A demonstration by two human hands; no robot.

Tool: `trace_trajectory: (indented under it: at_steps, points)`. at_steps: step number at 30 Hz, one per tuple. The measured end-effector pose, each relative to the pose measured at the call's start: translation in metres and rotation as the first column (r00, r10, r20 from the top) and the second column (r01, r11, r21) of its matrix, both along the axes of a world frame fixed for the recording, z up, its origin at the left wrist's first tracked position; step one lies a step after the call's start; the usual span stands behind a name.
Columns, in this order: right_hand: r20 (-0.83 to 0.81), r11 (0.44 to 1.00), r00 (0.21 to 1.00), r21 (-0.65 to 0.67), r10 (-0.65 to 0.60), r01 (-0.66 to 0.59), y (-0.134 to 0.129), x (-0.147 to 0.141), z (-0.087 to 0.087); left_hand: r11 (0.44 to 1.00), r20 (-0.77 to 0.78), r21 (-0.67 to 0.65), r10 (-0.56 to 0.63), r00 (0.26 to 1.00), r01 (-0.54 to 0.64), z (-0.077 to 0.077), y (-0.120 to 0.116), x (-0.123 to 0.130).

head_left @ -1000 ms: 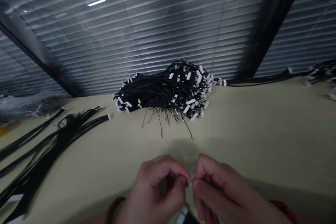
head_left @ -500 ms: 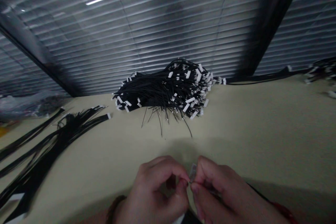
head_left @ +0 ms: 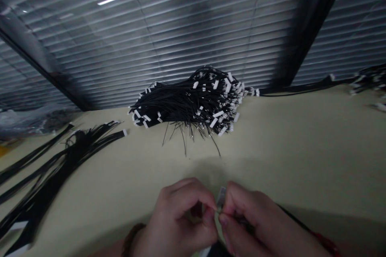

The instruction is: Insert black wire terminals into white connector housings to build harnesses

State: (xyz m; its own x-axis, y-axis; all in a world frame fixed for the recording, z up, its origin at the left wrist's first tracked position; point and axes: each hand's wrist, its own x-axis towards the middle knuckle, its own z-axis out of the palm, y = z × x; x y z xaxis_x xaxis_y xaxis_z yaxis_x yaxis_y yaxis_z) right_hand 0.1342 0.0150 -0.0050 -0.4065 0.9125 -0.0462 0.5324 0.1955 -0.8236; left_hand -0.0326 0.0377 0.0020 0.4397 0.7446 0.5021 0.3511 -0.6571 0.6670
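Both hands meet at the bottom centre, fingertips almost touching. My left hand (head_left: 183,217) pinches thumb and forefinger at a tiny part too small to name. Beside it, my right hand (head_left: 253,217) has thumb and forefinger pressed around the lower end of a small pale connector (head_left: 221,196), which sticks up between the hands. Below the fingers a dark cable piece (head_left: 217,250) shows at the frame's bottom edge. A thin black wire runs along the far side of my right wrist.
A large heap of black cables (head_left: 177,102) with white connectors lies against the window blinds (head_left: 181,28). More black cables (head_left: 57,176) spread on the left of the table (head_left: 286,148). A clear plastic bag (head_left: 36,120) is at the far left, another cable bunch (head_left: 372,78) far right.
My right hand has shifted very slightly downward. The fingers of both hands stay pinched close together.
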Motion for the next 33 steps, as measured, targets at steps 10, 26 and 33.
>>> trace_trajectory:
  at_steps: [10,26,33]
  points:
    - [0.068,1.000,0.998,0.027,0.001,-0.003,-0.001,-0.004,-0.004,0.999,-0.024,-0.032,0.011,1.000,-0.011,0.003,-0.001,0.002]
    - [0.138,0.998,0.990,0.062,-0.002,-0.007,-0.001,-0.002,-0.004,1.000,-0.026,-0.014,0.009,1.000,-0.009,-0.006,0.000,-0.001]
    - [0.158,0.997,0.987,0.074,-0.015,0.004,-0.002,-0.005,-0.004,0.999,-0.019,-0.003,0.037,0.999,-0.037,-0.003,-0.003,0.001]
